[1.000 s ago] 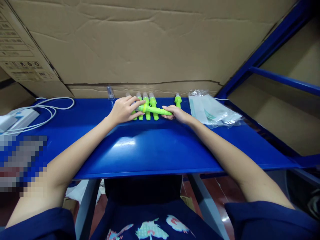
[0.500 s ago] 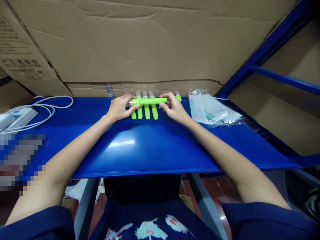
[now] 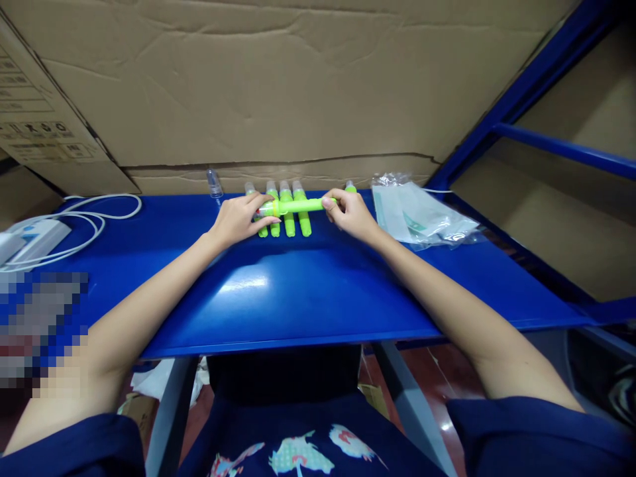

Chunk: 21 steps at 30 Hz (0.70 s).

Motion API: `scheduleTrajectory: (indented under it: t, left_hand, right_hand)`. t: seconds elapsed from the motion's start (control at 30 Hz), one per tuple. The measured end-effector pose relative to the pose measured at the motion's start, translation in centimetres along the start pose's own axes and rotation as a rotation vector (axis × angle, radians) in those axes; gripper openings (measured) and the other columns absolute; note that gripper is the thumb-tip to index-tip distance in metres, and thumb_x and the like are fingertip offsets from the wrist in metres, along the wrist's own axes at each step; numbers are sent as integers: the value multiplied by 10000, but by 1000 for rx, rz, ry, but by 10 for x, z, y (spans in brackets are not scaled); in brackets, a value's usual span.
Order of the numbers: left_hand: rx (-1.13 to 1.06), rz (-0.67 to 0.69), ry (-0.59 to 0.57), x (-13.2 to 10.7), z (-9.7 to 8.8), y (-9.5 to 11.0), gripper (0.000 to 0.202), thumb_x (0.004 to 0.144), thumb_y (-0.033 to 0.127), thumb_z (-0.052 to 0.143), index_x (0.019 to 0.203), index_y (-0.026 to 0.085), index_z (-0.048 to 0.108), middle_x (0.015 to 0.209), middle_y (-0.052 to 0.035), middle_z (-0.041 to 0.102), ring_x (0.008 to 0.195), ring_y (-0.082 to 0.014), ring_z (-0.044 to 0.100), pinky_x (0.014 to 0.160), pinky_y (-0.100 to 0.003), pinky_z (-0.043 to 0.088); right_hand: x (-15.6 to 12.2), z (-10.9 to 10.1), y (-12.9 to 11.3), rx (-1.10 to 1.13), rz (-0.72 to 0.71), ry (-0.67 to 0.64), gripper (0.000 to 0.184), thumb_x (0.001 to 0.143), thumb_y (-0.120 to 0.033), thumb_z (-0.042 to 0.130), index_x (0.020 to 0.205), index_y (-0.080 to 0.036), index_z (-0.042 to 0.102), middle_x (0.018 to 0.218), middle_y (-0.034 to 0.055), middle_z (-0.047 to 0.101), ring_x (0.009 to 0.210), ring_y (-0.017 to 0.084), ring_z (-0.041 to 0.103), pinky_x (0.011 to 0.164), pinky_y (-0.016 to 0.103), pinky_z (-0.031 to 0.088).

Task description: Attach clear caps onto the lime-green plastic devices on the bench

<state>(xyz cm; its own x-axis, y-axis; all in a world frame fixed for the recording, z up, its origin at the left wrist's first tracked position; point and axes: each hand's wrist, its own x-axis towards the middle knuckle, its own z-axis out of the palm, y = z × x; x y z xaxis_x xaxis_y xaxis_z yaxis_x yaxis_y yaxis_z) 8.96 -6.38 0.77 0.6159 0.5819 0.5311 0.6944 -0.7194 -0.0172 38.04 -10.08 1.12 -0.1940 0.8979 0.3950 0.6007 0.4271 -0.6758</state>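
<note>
A green highlighter pen lies crosswise in the air, held at both ends. My left hand pinches its left end, where the clear cap is. My right hand pinches its right end. Under it, a row of several green highlighters with clear caps lies side by side on the blue table. One more green piece peeks out behind my right hand. A loose clear cap stands to the left of the row.
Clear plastic bags lie to the right of my hands. A white device with coiled white cable sits at the far left. A cardboard wall closes the back. A blue shelf frame rises on the right.
The held highlighter went from resting low across the row to being lifted level above it. Both hands shifted slightly back, gripping its ends.
</note>
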Motion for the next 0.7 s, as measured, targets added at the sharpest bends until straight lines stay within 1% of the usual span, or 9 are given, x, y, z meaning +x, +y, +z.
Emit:
scheduleTrajectory:
  t: [0.13,0.23,0.33,0.43,0.5,0.57,0.63,0.67,0.7]
  left_hand:
    - [76,38,-7,0,-3,0,722,998,736,405,1319,149,676,1170,-164,762,963,-274,750,720,-314,495]
    - [157,87,-1,0,-6,-3,744,1000,746,372,1326,150,675,1171,-166,761,974,-281,752,705,-311,479]
    - [184,148,18,1,-7,-4,739,1011,735,352,1335,154,673,1181,-166,757,997,-285,746,713,-318,477]
    - [172,172,21,2,-9,-2,736,1008,740,357,1324,161,684,1158,-161,760,981,-283,742,708,-324,478]
    - [159,149,6,3,-10,3,724,1002,736,380,1322,165,688,1158,-160,759,964,-284,741,702,-328,478]
    - [143,103,-21,5,-12,7,699,995,715,416,1323,162,692,1159,-160,760,957,-292,742,702,-334,481]
    - [120,35,-45,6,-13,10,678,983,688,447,1316,153,699,1143,-161,766,948,-304,744,706,-341,489]
    - [101,-3,-53,7,-13,11,670,975,678,458,1305,150,706,1135,-161,771,945,-309,745,712,-346,495]
    - [75,-40,-56,7,-13,11,662,965,671,468,1288,149,716,1130,-160,775,946,-313,746,723,-351,503]
  right_hand:
    - [3,1,3,-40,-31,-55,665,944,-833,360,707,-222,473,588,3,456,579,143,403,619,313,340]
    - [4,3,5,55,39,-173,708,952,-851,319,729,-210,519,555,-18,409,524,125,369,576,310,345]
    - [4,3,6,241,189,-345,630,992,-775,358,730,-218,495,512,-55,321,462,102,280,480,283,285]
    - [5,3,7,354,255,-455,558,1014,-699,385,704,-238,439,502,-68,267,450,94,215,431,265,216]
    - [5,4,7,306,247,-436,569,1028,-698,334,708,-238,436,512,-51,299,451,103,253,436,270,250]
    - [4,7,6,143,173,-323,590,1044,-695,267,751,-226,472,562,1,418,491,140,391,498,298,359]
    - [2,9,4,-100,19,-167,575,1052,-676,273,876,-200,544,750,88,601,661,213,577,640,350,463]
    - [1,9,4,-222,-69,-109,547,1054,-659,304,972,-189,572,898,125,662,788,254,636,720,379,488]
    - [0,9,3,-325,-147,-75,517,1054,-638,339,1078,-183,583,1047,151,683,910,291,661,788,405,498]
